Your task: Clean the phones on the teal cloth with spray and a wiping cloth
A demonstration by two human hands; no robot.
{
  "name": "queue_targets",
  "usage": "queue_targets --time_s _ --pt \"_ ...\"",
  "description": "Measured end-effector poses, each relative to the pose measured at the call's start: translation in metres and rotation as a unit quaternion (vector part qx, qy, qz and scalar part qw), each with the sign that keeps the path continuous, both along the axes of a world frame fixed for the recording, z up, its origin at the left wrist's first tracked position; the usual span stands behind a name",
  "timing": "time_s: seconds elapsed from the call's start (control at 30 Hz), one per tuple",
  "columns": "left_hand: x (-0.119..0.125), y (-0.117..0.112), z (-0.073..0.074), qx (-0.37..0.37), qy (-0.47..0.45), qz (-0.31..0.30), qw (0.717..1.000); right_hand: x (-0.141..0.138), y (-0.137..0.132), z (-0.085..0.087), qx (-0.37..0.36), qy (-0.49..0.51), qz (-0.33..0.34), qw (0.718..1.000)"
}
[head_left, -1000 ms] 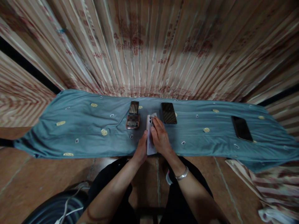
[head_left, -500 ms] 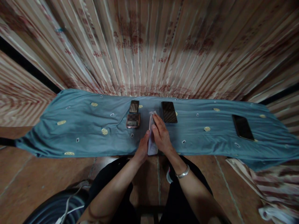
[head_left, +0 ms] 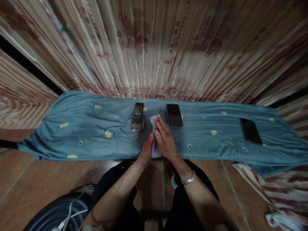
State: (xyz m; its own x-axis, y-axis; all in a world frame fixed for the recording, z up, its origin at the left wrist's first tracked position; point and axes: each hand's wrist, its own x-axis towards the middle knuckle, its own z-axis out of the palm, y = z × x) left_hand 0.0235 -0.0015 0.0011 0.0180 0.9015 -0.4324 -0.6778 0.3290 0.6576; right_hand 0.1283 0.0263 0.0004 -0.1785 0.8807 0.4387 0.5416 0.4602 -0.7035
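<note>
Near the front edge of the cloth, my left hand (head_left: 145, 152) is closed on the left side of a slim, pale lavender phone (head_left: 156, 153) that is tipped up on edge. My right hand (head_left: 166, 141) presses a crumpled white tissue (head_left: 155, 119) against the phone's face, fingers bent over it. Part of the tissue sticks out past the fingertips and covers the phone's far end. Just right of the tissue lies a black phone (head_left: 174, 115). To the left are a small dark phone (head_left: 139, 109) and, below it, a small object with a blurred-out face (head_left: 137, 124).
Another black phone (head_left: 250, 131) lies far right on the blue patterned cloth (head_left: 207, 147). A pleated curtain (head_left: 154, 57) hangs behind it. On the tiled floor, a white cable (head_left: 69, 211) runs over a ridged black round object (head_left: 45, 216) at lower left.
The tissue has spread further over the phone's far end, and more of it shows beyond my right fingertips. My right hand has shifted slightly left; my left hand keeps its hold.
</note>
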Motion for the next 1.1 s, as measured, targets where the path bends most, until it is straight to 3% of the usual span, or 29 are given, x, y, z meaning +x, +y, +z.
queue_targets --time_s 0.17,0.5,0.87,1.1 --pt "0.002 -0.002 0.003 -0.009 0.029 -0.023 0.999 0.001 0.002 -0.001 0.003 0.004 -0.004 1.000" --pt "-0.005 0.005 0.007 0.000 -0.013 0.014 1.000 -0.006 -0.006 -0.001 0.003 -0.006 0.025 1.000" --pt "-0.003 0.001 -0.005 0.031 0.018 -0.015 0.999 -0.002 0.003 -0.009 0.010 -0.005 -0.006 1.000" --pt "-0.009 0.003 0.005 0.012 0.024 -0.016 0.999 -0.002 0.003 -0.012 0.003 -0.002 -0.007 1.000"
